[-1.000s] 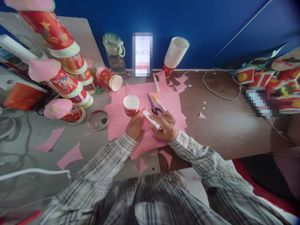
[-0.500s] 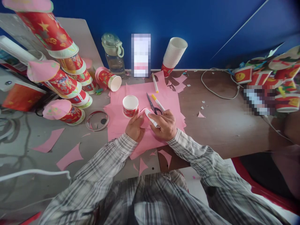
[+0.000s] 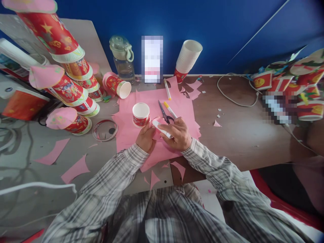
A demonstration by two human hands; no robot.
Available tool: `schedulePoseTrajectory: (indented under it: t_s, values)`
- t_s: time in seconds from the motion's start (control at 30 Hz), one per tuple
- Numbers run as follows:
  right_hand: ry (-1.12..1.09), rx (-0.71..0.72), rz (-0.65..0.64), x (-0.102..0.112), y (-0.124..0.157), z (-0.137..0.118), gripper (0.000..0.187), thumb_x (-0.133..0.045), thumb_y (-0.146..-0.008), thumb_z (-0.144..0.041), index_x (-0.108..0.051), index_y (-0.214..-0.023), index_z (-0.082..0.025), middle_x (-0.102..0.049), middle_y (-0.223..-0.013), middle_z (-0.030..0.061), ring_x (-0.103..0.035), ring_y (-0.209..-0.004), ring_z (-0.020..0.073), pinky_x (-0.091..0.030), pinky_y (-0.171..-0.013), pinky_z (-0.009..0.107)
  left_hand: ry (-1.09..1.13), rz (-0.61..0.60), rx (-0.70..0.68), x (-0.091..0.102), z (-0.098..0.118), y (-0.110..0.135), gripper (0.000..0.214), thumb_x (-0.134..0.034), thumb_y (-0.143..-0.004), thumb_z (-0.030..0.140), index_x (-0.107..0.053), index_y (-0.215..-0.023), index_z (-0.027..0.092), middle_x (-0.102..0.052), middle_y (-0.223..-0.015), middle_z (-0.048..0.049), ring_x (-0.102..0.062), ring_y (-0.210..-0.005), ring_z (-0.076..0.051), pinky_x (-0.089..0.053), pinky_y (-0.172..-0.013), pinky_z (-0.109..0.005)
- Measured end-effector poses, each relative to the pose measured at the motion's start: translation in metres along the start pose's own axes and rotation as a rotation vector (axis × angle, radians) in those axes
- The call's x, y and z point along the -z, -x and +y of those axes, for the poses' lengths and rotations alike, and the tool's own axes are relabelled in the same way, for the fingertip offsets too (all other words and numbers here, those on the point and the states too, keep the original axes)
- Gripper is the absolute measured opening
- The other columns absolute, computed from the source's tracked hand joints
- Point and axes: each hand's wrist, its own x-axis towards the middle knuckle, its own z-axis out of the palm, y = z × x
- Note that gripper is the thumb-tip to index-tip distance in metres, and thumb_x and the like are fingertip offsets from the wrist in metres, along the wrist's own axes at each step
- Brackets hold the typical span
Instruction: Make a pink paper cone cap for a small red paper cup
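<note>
A small piece of pink paper (image 3: 159, 120) is pinched in my left hand (image 3: 146, 139), low over the pink sheets. My right hand (image 3: 179, 134) grips a white marker (image 3: 165, 132) that slants across the paper toward the left fingers; its tip is hard to make out. Just beyond my left hand stands a red paper cup (image 3: 141, 116) with its white opening up. Dark scissors (image 3: 164, 112) lie beyond my right hand. Beside them is a white pen with a yellow end (image 3: 170, 109), and a second such pen (image 3: 167, 89) lies farther back.
Pink sheets (image 3: 129, 141) cover the middle of the desk. Cup figures with pink tops (image 3: 47, 77) stand at left, near a tape roll (image 3: 105, 130). A water bottle (image 3: 123, 60), a blurred screen (image 3: 152, 59) and stacked cups (image 3: 187, 59) line the back. Cables and red cups (image 3: 280, 84) are at right.
The white marker's far end has shifted slightly left and down, toward my left fingers. My right hand has turned a little with it. Everything else stays in place.
</note>
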Motion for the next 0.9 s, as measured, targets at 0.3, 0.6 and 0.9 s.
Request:
schedulePoseTrajectory:
  t_s: [0.3,0.6,0.9]
  values:
    - [-0.035,-0.082,-0.047,0.003,-0.002,-0.002,0.027,-0.075,-0.112,-0.033,-0.087,-0.137,-0.029,-0.097,-0.097,-0.0002,-0.072,-0.064,0.0165,-0.049,-0.082,0.041,-0.02,-0.083,-0.042,0.006,-0.006,-0.002,0.037,-0.057,-0.068,0.021,-0.058,-0.104,0.017,-0.064,-0.102,-0.0058,-0.053,-0.106,-0.022,-0.038,-0.096,-0.035]
    - [-0.184,-0.504,0.176,0.009,-0.007,0.004,0.037,-0.069,-0.113,-0.057,-0.089,-0.13,-0.03,-0.093,-0.108,0.0091,-0.076,-0.073,0.0221,-0.066,-0.079,0.044,0.117,0.055,-0.022,0.004,-0.002,-0.004,0.043,-0.06,-0.063,0.02,-0.058,-0.106,0.018,-0.061,-0.109,-0.0063,-0.051,-0.107,-0.023,-0.037,-0.095,-0.039]
    - [-0.504,-0.764,0.143,-0.017,-0.001,-0.009,0.064,-0.08,-0.101,-0.064,-0.071,-0.153,-0.027,-0.071,-0.092,0.001,-0.064,-0.072,0.0208,-0.07,-0.072,0.042,0.125,-0.052,0.02,0.0,0.001,0.0,0.049,-0.059,-0.067,0.027,-0.05,-0.116,0.02,-0.06,-0.107,-0.0068,-0.055,-0.1,-0.022,-0.041,-0.09,-0.04]
